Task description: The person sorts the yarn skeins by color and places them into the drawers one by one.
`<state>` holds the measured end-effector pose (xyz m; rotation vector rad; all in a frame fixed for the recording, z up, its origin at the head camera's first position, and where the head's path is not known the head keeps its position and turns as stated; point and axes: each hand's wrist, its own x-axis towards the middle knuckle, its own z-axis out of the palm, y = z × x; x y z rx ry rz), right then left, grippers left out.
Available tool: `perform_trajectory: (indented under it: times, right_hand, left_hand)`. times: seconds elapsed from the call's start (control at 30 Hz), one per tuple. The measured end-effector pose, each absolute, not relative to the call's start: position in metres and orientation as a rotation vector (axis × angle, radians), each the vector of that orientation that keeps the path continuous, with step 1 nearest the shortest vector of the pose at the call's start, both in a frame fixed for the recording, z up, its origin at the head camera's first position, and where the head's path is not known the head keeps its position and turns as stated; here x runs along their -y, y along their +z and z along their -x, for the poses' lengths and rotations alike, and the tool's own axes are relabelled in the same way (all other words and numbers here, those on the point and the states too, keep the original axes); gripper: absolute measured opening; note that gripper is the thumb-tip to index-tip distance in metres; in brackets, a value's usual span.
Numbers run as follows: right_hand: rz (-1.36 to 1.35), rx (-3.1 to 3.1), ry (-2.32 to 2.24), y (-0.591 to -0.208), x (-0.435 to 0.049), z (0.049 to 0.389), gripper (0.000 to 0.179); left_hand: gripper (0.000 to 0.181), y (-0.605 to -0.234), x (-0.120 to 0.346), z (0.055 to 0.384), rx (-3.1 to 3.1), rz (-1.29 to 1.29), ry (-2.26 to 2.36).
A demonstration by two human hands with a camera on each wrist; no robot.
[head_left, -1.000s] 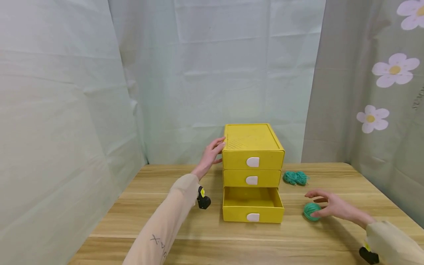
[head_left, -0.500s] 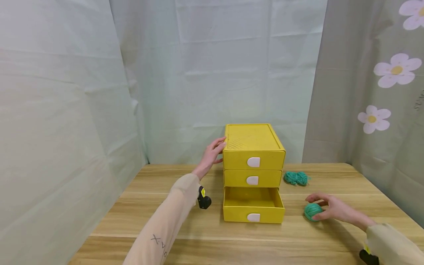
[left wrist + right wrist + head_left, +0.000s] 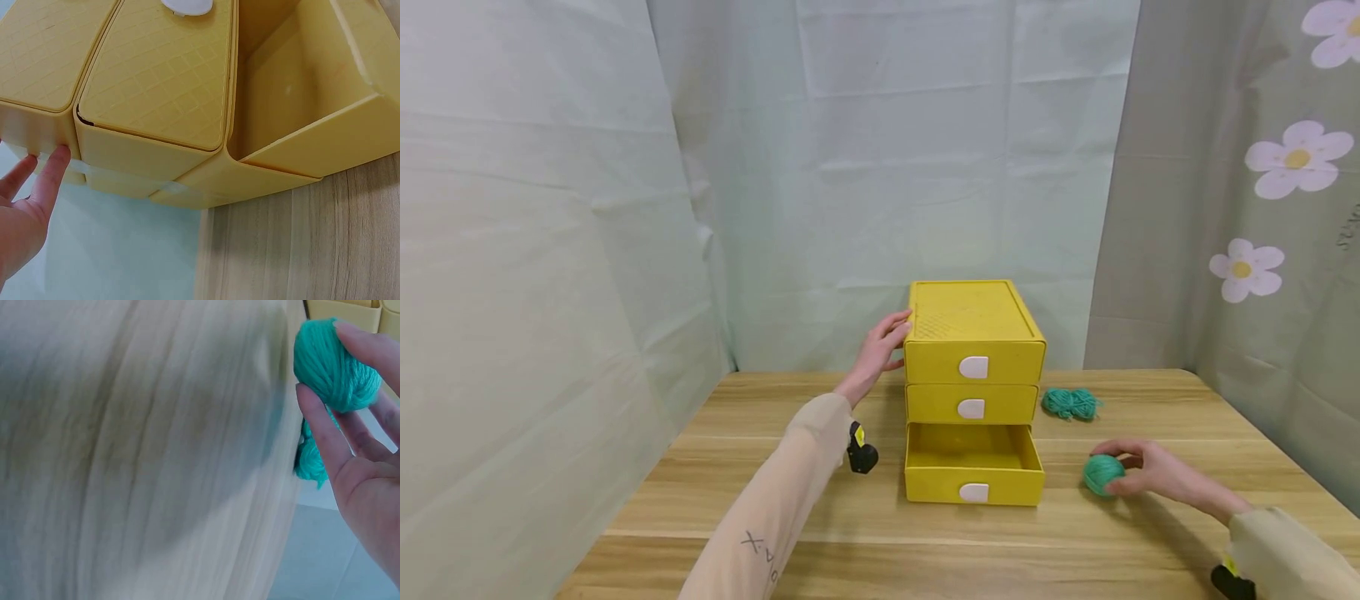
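Observation:
A ball of green yarn (image 3: 1102,474) is gripped between the thumb and fingers of my right hand (image 3: 1163,475), to the right of a yellow drawer cabinet (image 3: 973,310). In the right wrist view the yarn ball (image 3: 334,365) sits at the fingertips, and the palm below is bare. My left hand (image 3: 872,354) rests against the upper left side of the cabinet. Its fingers are fairly straight in the left wrist view, with fingertips touching the side wall (image 3: 37,128). The bottom drawer (image 3: 928,485) is pulled out and shows a bare floor; both drawers above it are closed.
A tied skein of green yarn (image 3: 1070,404) lies on the table behind the ball, right of the cabinet. The wooden table (image 3: 790,517) has its back edge by a pale curtain (image 3: 880,167). A flowered curtain (image 3: 1195,250) hangs at the right.
My right fingers have closed round the yarn ball, which has risen slightly and moved a little left. The left hand and the cabinet stay as they were.

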<state>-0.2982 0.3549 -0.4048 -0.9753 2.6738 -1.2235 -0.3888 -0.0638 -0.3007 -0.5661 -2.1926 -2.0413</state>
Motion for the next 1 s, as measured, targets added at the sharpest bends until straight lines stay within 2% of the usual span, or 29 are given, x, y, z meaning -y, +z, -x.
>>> perform_trajectory:
  times: [0.5,0.63,1.0]
  right_hand:
    - [0.787,-2.707,-1.34,-0.393,-0.337,0.295,0.046]
    - [0.833,-2.749,-1.378,-0.39,-0.327,0.294,0.044]
    - [0.865,-2.805,-1.525,-0.381,-0.304,0.29,0.04]
  left_hand:
    - [0.047,-0.29,0.064,0.379,2.221,0.598,-2.065]
    - [0.046,-0.299,0.064,0.39,2.213,0.577,-2.056]
    - [0.044,-0.3,0.064,0.389,2.199,0.566,-2.044]
